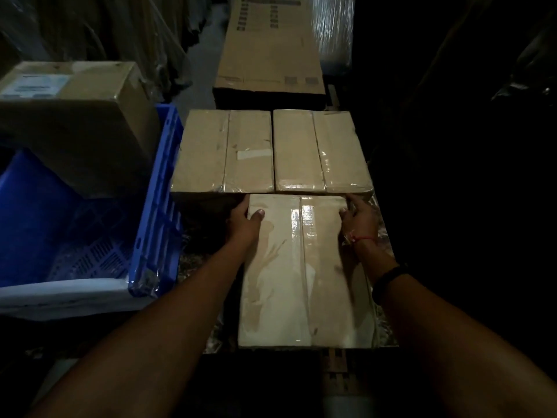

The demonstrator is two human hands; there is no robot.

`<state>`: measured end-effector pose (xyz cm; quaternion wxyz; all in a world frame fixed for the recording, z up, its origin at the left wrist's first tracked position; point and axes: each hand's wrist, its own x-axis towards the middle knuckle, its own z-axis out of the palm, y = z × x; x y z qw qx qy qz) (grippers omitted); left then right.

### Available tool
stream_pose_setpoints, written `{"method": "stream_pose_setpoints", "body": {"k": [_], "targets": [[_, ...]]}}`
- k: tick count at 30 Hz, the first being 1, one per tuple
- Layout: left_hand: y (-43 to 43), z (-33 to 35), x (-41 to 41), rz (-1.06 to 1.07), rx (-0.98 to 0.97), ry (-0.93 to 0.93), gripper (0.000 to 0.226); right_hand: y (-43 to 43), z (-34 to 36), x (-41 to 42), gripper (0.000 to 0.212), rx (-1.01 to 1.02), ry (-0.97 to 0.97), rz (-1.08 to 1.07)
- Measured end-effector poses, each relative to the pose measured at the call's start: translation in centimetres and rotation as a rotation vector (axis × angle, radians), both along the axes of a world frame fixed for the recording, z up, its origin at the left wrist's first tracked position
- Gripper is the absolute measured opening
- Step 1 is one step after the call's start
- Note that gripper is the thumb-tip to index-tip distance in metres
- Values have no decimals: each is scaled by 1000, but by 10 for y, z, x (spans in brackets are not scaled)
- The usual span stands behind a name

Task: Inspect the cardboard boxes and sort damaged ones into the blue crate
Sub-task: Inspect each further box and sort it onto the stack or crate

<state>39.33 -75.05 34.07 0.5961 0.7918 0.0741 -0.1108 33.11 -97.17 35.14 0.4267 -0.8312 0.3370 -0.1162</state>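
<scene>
The crate point(156, 188) is cut off by the left edge, its floor partly hidden by a tilted box point(75, 122). The label point(36, 84) is blurred. The right side is lost in darkness.

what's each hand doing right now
Left hand: closed on the near box's far left corner.
Right hand: closed on its far right corner.

Five cardboard boxes and one blue crate point(156, 188). Inside the crate: one box with a label point(75, 116). Right of the crate: three taped boxes, two side by side point(223, 152) point(319, 152) and one nearer point(301, 267), the latter gripped by two hands point(244, 220) point(360, 218). Beyond these: one long printed box point(268, 46).
</scene>
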Motion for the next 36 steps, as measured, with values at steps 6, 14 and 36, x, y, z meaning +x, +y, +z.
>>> {"method": "stream_pose_setpoints", "body": {"k": [6, 14, 36], "targets": [[0, -3, -8, 121, -70, -5, 40, -7, -9, -9, 42, 52, -61, -22], [14, -5, -63, 186, -45, 13, 32, 4, -14, -68, 33, 7, -13, 13], [73, -3, -267, 153, 100, -18, 38, 62, -23, -261, 23, 81, -89, 46]]}}
